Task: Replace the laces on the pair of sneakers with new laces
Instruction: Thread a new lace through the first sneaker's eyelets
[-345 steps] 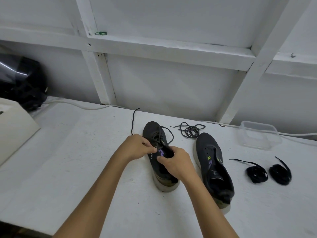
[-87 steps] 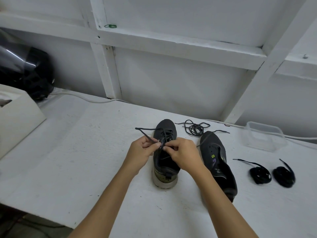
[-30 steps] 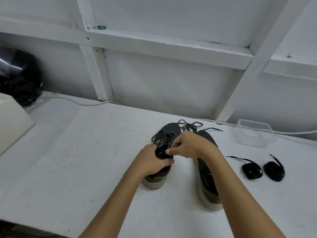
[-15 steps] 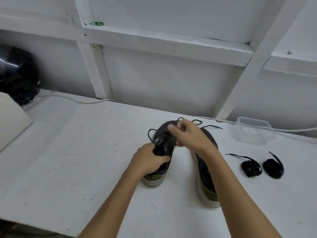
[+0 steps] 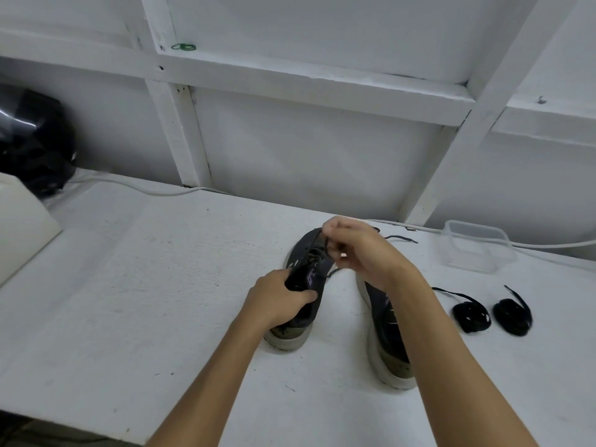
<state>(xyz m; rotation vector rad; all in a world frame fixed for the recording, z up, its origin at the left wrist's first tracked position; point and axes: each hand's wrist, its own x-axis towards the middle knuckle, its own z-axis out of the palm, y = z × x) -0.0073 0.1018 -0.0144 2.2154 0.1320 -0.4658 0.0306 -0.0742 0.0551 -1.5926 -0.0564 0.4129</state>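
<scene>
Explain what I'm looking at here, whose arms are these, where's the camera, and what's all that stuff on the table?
No machine here: a person wears a camera on the head, looking down at their own bare arms. The left hand grips the left sneaker on the white table. The right hand pinches that shoe's dark lace and lifts it. The other sneaker lies beside it, partly behind the right arm. To the right lie two coiled black laces, probably the new ones, and a clear plastic container behind them.
</scene>
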